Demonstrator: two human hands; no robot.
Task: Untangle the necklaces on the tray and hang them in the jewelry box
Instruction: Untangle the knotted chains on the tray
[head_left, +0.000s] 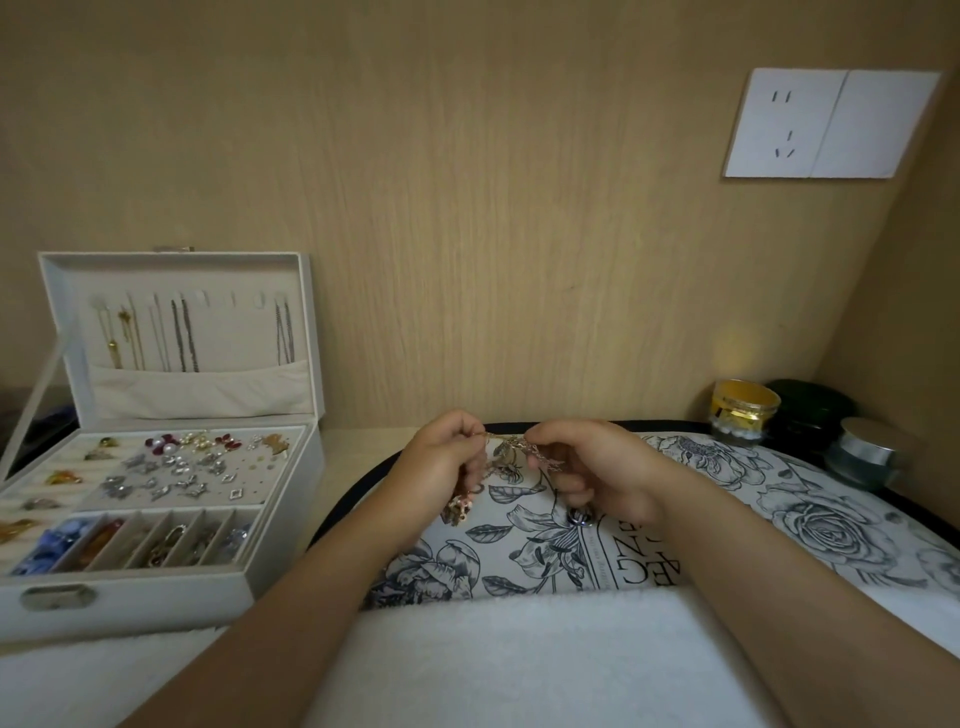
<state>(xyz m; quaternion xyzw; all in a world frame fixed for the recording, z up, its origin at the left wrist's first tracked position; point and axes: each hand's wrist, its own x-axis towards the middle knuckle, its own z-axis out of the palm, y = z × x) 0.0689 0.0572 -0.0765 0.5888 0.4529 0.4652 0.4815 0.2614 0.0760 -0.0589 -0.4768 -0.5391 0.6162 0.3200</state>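
Above the floral-printed tray (810, 525), my left hand (441, 462) and my right hand (592, 467) both pinch a thin tangled chain (511, 442) stretched between them. A sparkly pendant (458, 506) hangs below my left hand. A round silver pendant (577, 516) dangles under my right hand, just over the tray. The white jewelry box (156, 587) stands open at the left. Several necklaces (182, 335) hang from hooks inside its raised lid.
The box's lower trays hold earrings, charms and beads. A gold-lidded jar (745, 410), a dark green jar (810, 410) and a silver-lidded jar (865, 454) stand at the back right corner. A white towel (493, 654) lies at the front. A wall socket (831, 124) sits up right.
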